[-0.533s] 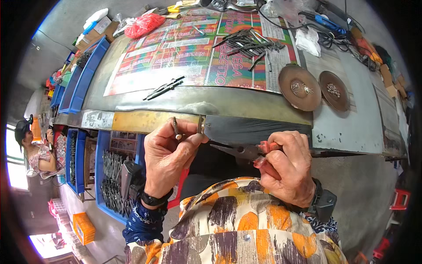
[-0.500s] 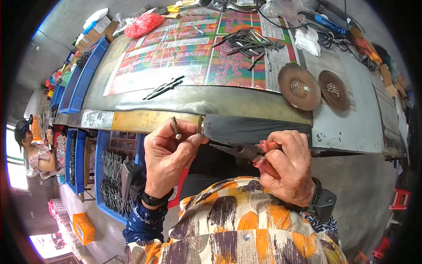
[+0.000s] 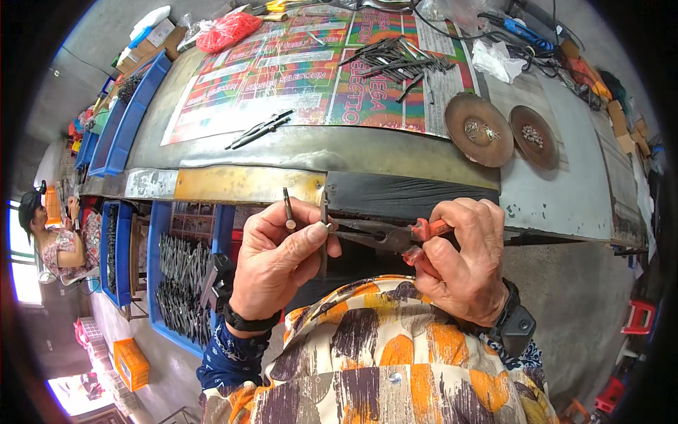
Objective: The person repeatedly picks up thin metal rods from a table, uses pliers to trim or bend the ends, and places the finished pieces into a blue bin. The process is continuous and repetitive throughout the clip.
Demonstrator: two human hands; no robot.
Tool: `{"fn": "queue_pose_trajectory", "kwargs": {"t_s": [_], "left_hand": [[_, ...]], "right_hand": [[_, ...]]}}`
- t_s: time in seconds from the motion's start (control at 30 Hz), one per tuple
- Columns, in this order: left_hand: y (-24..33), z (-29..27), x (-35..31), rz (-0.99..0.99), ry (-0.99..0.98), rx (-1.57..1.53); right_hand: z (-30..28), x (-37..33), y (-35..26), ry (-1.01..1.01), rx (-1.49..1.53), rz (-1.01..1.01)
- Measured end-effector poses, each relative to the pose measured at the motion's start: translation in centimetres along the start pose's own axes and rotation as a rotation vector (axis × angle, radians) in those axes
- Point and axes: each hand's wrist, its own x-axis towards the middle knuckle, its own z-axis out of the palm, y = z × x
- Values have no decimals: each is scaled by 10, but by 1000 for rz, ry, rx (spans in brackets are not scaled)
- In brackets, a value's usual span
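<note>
My left hand (image 3: 279,258) is closed, with thumb and fingertips pinching a narrow dark metal strip (image 3: 324,205) that stands upright by the table edge. Between the fingers of that hand a short dark rod (image 3: 288,205) with a pale round end also sticks up. My right hand (image 3: 470,258) grips pliers (image 3: 385,237) by their red handles, which are slightly spread. The plier jaws point left and reach the strip beside my left thumb; whether they clamp anything is too small to tell.
On the table lie a few dark rods (image 3: 259,130) and a larger heap of them (image 3: 399,60). Two brown dishes (image 3: 487,152) (image 3: 544,159) hold small metal parts. A blue crate (image 3: 161,311) full of dark pieces stands at left. Another person (image 3: 63,240) sits beyond it.
The pliers have moved left and up, so their jaws now meet the strip at my left fingertips. The short rod in my left hand has tilted slightly.
</note>
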Motion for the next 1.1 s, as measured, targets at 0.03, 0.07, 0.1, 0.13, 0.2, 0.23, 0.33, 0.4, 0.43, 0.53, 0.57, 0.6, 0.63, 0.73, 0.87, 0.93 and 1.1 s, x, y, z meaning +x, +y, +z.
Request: {"fn": "queue_pose_trajectory", "kwargs": {"t_s": [0.03, 0.07, 0.1, 0.13, 0.2, 0.23, 0.33, 0.4, 0.43, 0.53, 0.57, 0.6, 0.63, 0.73, 0.87, 0.93, 1.1], "left_hand": [[1, 0, 0, -22, 1, -17], [1, -1, 0, -47, 3, -33], [2, -1, 1, -70, 4, -50], [1, -1, 1, -80, 1, -55], [1, -1, 2, -87, -25, -100], [1, -1, 2, -100, -8, -69], [1, -1, 2, -101, -22, -71], [0, 0, 1, -100, -57, -98], [-1, 0, 1, -108, -39, -47], [-7, 1, 0, -43, -43, 35], [-11, 2, 1, 13, -45, 87], [-14, 3, 0, 81, -73, 104], [-13, 2, -5, 149, -43, 317], [-12, -3, -2, 735, -118, 1035], [-12, -6, -2, 795, -86, 1033], [-15, -4, -3, 575, -39, 687], [-14, -8, -2, 116, 60, 173]], "right_hand": [[0, 0, 1, -1, -6, -8], [1, -1, 1, 0, -2, -7], [1, -2, 1, -2, -29, -22], [2, -2, 2, 0, -48, -32], [4, -3, 3, 4, -72, -47], [4, -4, 3, 6, -78, -53], [5, -5, 3, 15, -93, -42], [5, -6, 2, -16, -84, -29], [5, -7, 2, -49, -73, -27], [4, -11, 4, -135, 27, -5], [4, -12, 6, -176, 64, 14], [6, -13, 7, -166, 183, 28], [10, -13, 8, -174, 296, 49], [12, -16, 14, -281, 701, 140], [18, -19, 10, -331, 975, 238], [25, -19, 4, -159, 793, 166], [13, -16, 1, -113, 189, 102]]}}
